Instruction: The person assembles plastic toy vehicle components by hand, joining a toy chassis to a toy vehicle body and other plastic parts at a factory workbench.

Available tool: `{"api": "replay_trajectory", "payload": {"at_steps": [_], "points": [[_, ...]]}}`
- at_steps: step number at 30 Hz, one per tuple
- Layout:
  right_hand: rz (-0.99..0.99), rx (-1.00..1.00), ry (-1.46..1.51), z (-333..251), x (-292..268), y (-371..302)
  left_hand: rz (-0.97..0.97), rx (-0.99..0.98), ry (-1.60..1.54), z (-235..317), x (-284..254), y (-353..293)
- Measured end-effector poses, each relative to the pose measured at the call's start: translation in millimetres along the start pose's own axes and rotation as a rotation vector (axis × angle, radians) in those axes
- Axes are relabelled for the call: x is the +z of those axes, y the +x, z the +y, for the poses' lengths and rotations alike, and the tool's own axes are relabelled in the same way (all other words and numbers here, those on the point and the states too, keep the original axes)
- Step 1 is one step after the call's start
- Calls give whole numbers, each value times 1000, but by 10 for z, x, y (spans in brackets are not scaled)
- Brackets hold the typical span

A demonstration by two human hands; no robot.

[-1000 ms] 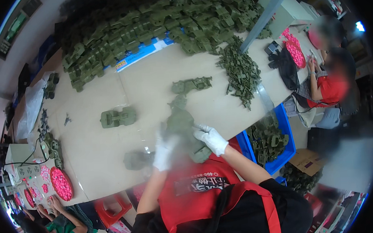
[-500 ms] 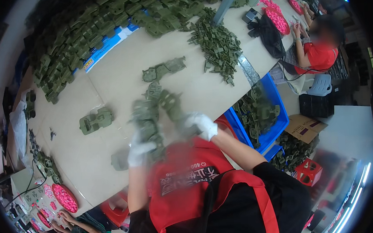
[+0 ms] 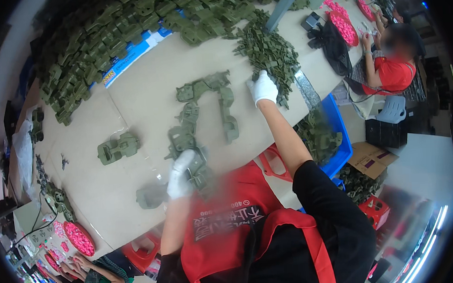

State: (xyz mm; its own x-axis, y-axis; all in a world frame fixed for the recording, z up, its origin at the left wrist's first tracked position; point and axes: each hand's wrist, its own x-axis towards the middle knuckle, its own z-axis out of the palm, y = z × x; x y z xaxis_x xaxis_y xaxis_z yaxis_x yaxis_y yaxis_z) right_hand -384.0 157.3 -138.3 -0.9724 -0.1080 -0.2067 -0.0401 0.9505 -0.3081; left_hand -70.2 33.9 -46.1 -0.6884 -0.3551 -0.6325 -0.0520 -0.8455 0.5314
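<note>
My left hand [image 3: 181,175], in a white glove, is closed around an olive-green moulded plastic part [image 3: 201,175] just above the table's near edge. Beyond it lies another green vehicle-like part [image 3: 181,138], touching or overlapping the held one. My right hand [image 3: 263,89], also gloved in white, reaches to the edge of a heap of small green plastic pieces [image 3: 268,48]. Its fingers are bent together; whatever they hold is hidden. Between the hands, a long narrow green part [image 3: 228,115] and several larger ones, including one across the top [image 3: 202,86], form a loose arch.
A single green body part [image 3: 119,148] sits to the left, with a blurred one [image 3: 151,196] near the front edge. Large green parts [image 3: 141,22] are piled at the back. A blue crate [image 3: 344,134] stands at the right. Co-workers sit at the far right and lower left.
My right hand has moved from near my apron out to the small-piece heap. The long part now lies on the table at the arch's right side. My left hand stays near the same spot.
</note>
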Motion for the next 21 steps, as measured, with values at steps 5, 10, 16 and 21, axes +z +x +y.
{"api": "replay_trajectory", "payload": {"at_steps": [5, 10, 16, 21], "points": [[-77, -154, -202, -142, -22, 163, 193, -27, 167, 101, -35, -55], [-62, -492, 72, -983, -169, 264, 202, 30, 114, -29, -317, -1], [88, -687, -3, -2042, 190, 573, 230, -66, 63, -263, -556, 132], [6, -609, -344, -2446, 327, 698, 163, 60, 207, -494, -948, 140]]}}
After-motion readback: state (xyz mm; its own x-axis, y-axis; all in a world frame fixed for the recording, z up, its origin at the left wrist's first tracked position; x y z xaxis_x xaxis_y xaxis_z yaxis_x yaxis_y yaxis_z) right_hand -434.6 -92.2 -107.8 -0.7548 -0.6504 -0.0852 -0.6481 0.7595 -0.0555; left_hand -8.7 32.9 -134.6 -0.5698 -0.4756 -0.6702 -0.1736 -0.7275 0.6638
